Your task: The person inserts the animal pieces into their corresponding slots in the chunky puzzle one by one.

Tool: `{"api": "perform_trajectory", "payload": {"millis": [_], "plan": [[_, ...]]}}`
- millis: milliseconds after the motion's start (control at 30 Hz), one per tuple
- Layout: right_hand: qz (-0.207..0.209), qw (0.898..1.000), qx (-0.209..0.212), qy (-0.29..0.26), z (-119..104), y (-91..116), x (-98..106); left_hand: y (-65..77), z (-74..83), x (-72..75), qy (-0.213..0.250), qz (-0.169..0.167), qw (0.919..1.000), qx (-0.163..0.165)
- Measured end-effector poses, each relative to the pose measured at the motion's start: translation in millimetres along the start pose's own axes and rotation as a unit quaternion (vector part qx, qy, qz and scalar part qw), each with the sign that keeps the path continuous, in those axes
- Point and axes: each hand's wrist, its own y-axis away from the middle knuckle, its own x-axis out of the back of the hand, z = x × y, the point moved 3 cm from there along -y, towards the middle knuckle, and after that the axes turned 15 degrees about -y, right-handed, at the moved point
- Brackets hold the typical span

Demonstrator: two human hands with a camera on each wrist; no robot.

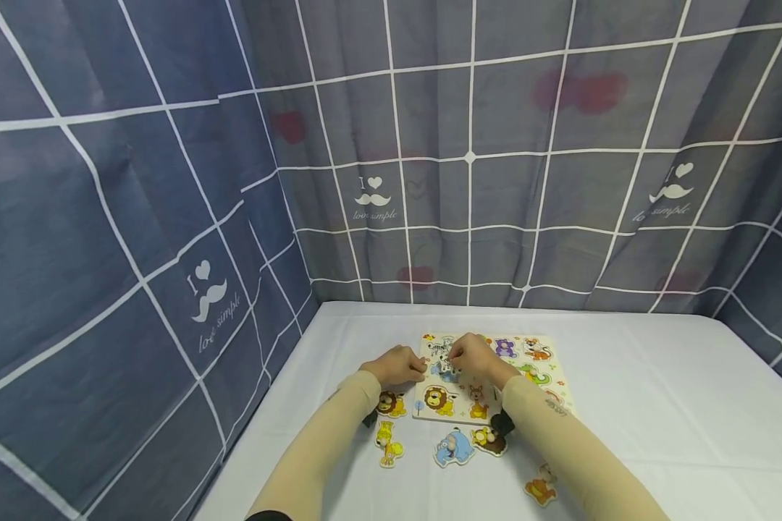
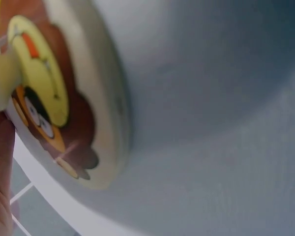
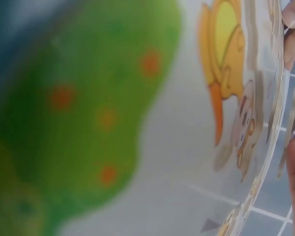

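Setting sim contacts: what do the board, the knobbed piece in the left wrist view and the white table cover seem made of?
Board: probably wood or fibreboard, smooth print; stiff, flat, pale-edged.
Knobbed piece: likely wood, printed face; thick pale edge, slight sheen.
Knob: wood or plastic; too blurred to tell.
White table cover: probably cloth, matte; faint creases.

The puzzle board point(image 1: 463, 393) looks like smooth wood with a flat, matt top. The lion piece point(image 2: 63, 83) looks like wood too, shiny on its front and dull along the side. Its round knob point(image 2: 4, 78) looks smooth. The worktop point(image 1: 658, 405) has a soft, matt cloth top. The curtain point(image 1: 502, 188) is wrinkly cloth. The sleeves point(image 1: 322, 438) are smooth cloth.
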Motion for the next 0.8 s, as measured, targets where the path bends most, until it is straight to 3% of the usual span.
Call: {"api": "perform_trajectory", "payload": {"millis": [433, 800], "plan": [[0.013, 0.998, -0.055, -0.001, 7, -17, 6, -3.3, -2.3, -0.8, 0.01, -0.013, 0.9999, 0.001], [0.007, 0.999, -0.051, -0.003, 8, -34, 4, -5.2, -1.3, 0.2, -0.007, -0.01, 0.9999, 0.004]]}}
